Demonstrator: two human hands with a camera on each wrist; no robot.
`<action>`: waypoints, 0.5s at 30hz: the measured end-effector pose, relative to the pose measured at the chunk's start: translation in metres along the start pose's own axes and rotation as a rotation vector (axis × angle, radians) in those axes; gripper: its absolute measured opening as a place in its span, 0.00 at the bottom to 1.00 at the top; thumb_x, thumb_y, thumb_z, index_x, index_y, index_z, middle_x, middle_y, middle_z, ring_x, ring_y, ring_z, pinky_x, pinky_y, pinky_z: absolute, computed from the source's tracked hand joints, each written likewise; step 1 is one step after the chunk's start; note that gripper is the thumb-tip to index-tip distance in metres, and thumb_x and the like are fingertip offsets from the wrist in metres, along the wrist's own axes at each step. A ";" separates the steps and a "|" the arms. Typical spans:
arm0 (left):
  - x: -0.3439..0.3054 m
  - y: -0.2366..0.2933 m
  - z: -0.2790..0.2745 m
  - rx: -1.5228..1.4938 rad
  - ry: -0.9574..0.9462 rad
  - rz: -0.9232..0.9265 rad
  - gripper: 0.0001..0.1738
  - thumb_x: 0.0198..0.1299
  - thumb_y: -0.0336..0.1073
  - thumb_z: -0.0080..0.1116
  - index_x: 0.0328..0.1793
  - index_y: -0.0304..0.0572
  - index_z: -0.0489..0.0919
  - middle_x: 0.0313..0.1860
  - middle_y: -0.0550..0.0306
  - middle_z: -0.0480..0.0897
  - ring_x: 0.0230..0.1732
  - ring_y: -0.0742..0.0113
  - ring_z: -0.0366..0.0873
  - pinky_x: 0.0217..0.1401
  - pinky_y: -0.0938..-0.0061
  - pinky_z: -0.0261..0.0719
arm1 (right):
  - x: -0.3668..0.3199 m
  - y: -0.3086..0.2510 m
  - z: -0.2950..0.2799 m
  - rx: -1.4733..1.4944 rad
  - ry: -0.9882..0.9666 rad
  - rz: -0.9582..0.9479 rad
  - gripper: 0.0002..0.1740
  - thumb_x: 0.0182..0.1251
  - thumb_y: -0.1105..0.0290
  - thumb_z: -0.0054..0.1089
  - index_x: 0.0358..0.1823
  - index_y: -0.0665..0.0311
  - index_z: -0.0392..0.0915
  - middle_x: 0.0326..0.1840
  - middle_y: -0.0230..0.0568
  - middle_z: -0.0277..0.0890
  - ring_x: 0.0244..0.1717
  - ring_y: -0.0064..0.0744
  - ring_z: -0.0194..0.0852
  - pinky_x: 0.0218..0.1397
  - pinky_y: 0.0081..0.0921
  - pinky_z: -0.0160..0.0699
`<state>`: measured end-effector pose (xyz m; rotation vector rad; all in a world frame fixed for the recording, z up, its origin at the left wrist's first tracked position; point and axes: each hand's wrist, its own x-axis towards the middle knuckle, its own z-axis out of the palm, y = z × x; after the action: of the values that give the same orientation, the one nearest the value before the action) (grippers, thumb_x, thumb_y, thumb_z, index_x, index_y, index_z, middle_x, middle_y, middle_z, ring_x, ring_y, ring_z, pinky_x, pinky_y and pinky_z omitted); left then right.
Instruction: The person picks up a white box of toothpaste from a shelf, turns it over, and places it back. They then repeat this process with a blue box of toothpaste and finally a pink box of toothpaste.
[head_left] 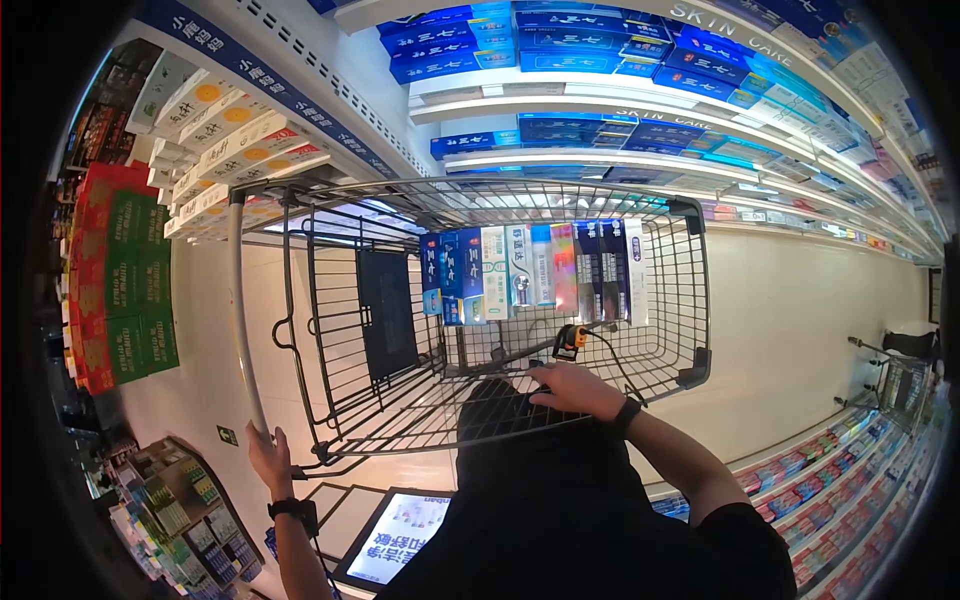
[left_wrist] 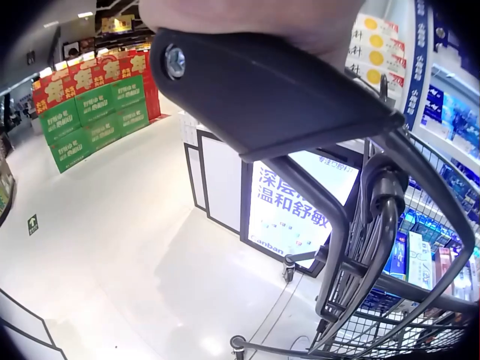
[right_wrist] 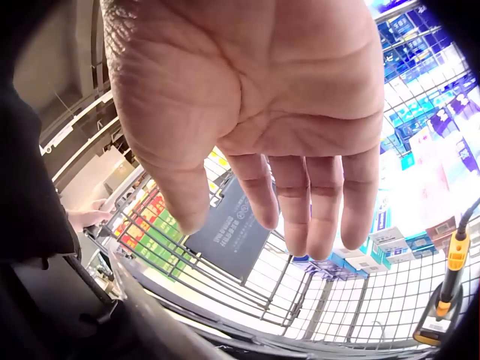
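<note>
A wire shopping cart stands in a store aisle in front of me. My left hand grips the near end of its handle bar; the left wrist view shows the fingers curled over the black handle end. My right hand hovers flat over the cart's near edge, palm down, fingers straight, holding nothing. A row of toothpaste boxes stands upright against the cart's far wall. A yellow-and-black device on a cable hangs inside the cart, also seen beside the right hand.
Shelves of blue boxed goods run ahead and to the right. A red and green stacked display stands at left. A lit sign panel stands on the floor below the cart. Another cart is at far right.
</note>
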<state>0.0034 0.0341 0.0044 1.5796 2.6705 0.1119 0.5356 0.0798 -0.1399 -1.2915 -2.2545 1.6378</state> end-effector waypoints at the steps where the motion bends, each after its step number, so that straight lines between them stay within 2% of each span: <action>1: 0.001 -0.003 0.002 -0.024 0.011 0.016 0.26 0.56 0.35 0.61 0.61 0.35 0.69 0.28 0.47 0.78 0.27 0.53 0.77 0.33 0.62 0.75 | 0.002 0.001 -0.001 0.011 0.034 0.028 0.29 0.64 0.53 0.60 0.60 0.66 0.72 0.45 0.55 0.80 0.50 0.54 0.77 0.52 0.45 0.77; 2: -0.001 -0.007 0.002 -0.044 0.022 0.023 0.27 0.56 0.35 0.61 0.61 0.35 0.69 0.28 0.47 0.77 0.26 0.54 0.76 0.33 0.62 0.75 | 0.004 0.002 -0.001 0.022 0.060 0.051 0.29 0.64 0.53 0.60 0.59 0.66 0.72 0.45 0.55 0.80 0.49 0.55 0.78 0.52 0.45 0.77; 3: -0.003 0.005 -0.006 -0.056 -0.018 -0.028 0.27 0.58 0.37 0.61 0.62 0.33 0.69 0.34 0.45 0.79 0.31 0.53 0.78 0.37 0.62 0.76 | 0.005 0.002 0.000 0.033 0.077 0.071 0.28 0.64 0.53 0.60 0.59 0.66 0.73 0.44 0.55 0.80 0.49 0.56 0.78 0.52 0.46 0.77; 6: -0.006 0.007 -0.008 -0.115 0.020 0.032 0.29 0.60 0.39 0.61 0.64 0.33 0.69 0.44 0.40 0.80 0.43 0.51 0.79 0.48 0.62 0.76 | 0.014 0.002 0.000 0.012 0.137 0.054 0.28 0.64 0.54 0.60 0.58 0.66 0.73 0.44 0.56 0.80 0.48 0.57 0.78 0.53 0.46 0.76; 9: -0.005 0.000 -0.005 -0.114 0.037 0.049 0.29 0.63 0.40 0.59 0.66 0.32 0.68 0.54 0.38 0.78 0.53 0.49 0.77 0.58 0.63 0.73 | 0.024 0.001 0.000 0.006 0.116 0.057 0.28 0.64 0.54 0.60 0.58 0.67 0.73 0.46 0.56 0.80 0.49 0.57 0.78 0.53 0.46 0.76; 15: -0.003 0.004 -0.009 -0.155 -0.043 -0.013 0.27 0.66 0.39 0.56 0.67 0.32 0.68 0.56 0.38 0.77 0.56 0.48 0.76 0.60 0.63 0.72 | 0.035 -0.002 0.000 0.009 0.147 0.028 0.27 0.65 0.55 0.59 0.57 0.68 0.73 0.47 0.57 0.79 0.50 0.56 0.77 0.53 0.47 0.76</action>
<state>0.0073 0.0329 0.0139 1.5005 2.5701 0.2746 0.5122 0.1024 -0.1518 -1.3979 -2.1515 1.5059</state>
